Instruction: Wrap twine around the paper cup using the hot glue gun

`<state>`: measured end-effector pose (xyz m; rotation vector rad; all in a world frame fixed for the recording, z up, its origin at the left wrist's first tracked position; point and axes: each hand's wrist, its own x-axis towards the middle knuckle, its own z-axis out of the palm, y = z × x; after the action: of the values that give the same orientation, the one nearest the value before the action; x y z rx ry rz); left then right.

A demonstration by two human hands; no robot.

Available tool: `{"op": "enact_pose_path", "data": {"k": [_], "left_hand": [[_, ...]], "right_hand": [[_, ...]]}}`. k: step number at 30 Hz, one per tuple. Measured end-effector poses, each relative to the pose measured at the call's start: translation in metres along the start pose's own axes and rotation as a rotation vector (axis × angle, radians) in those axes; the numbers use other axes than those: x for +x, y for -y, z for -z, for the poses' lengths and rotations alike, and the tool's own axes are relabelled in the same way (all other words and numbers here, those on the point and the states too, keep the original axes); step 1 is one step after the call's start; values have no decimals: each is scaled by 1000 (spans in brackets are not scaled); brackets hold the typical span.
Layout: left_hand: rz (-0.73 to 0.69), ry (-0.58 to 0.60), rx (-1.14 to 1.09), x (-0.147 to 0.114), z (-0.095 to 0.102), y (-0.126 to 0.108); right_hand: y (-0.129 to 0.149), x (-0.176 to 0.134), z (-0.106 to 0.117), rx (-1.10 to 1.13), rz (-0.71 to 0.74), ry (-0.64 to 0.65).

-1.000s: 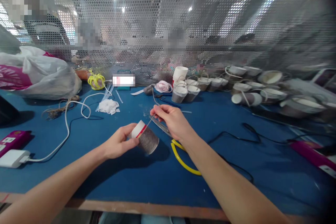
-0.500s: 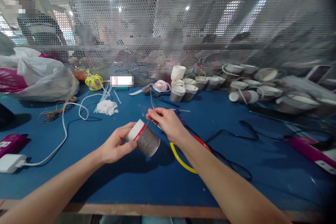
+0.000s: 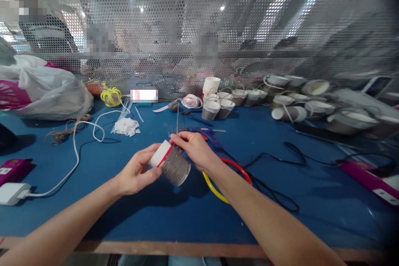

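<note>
My left hand (image 3: 140, 170) is closed around a paper cup (image 3: 175, 167), tilted above the blue table. Grey yarn wraps most of the cup; a white and red band stays bare at one end. Between the fingertips of my right hand (image 3: 190, 144), at the cup's upper side, is a strand of grey yarn (image 3: 177, 120). The strand runs back to a small grey yarn ball (image 3: 173, 106). Beneath my right hand lies a blue tool with red parts (image 3: 210, 136), partly covered, perhaps a glue gun.
Several wrapped cups with handles (image 3: 210, 109) stand at the back right, near stacked white cups (image 3: 212, 84). A yellow and red ring (image 3: 215, 189) lies under my right forearm. White cable (image 3: 77, 149), black cable (image 3: 277, 160) and a plastic bag (image 3: 46, 87) lie around.
My right hand has moved slightly left and down, closer against the cup, with the yarn strand following. The cup and my left hand have barely moved.
</note>
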<state>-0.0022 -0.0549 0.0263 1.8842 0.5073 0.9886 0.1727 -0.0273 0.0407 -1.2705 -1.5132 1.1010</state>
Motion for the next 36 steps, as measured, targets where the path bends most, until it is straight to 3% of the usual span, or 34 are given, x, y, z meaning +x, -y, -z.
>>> {"op": "enact_pose_path", "data": {"k": [19,36], "left_hand": [[25,-12,-9,2,-2,3],[-37,-13,34,3,-1,2]], "right_hand": [[-6,0,-3,-130,-35,49],[-2,1,-2,-33,-87,90]]}}
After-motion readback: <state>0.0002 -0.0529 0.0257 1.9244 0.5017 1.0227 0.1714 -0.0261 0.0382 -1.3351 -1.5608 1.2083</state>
